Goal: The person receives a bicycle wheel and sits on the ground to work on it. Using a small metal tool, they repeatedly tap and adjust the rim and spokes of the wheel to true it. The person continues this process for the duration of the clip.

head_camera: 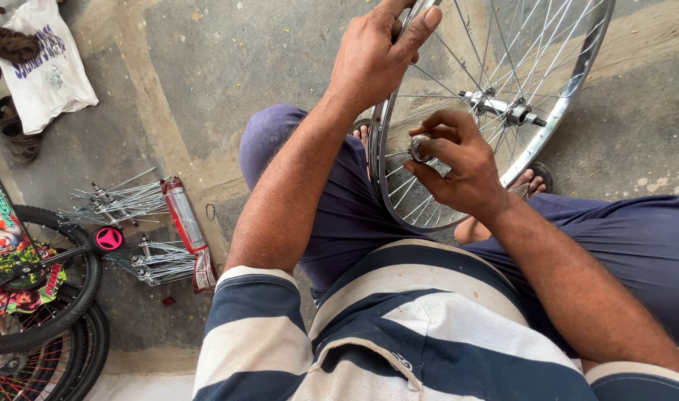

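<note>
I observe my left hand (377,56) gripping the far upper rim of a spoked bicycle wheel (577,74), fingers curled over its chrome edge. The wheel stands upright between my knees, resting toward the concrete floor (228,52), with its hub and axle (503,108) visible right of centre. My right hand (458,167) is closed on a small round metal tool (419,147), thumb and fingers pinching it against the spokes at the near left of the rim. My legs, in dark blue trousers (637,238), flank the wheel on both sides. On the floor to the left lie two loose bundles of spokes (131,204), with a red and silver packet (187,230) beside them. Further left, near the edge, a small bicycle wheel with a pink hub cap (108,238) shows. At the far left corner lies a white bag (46,74).
</note>
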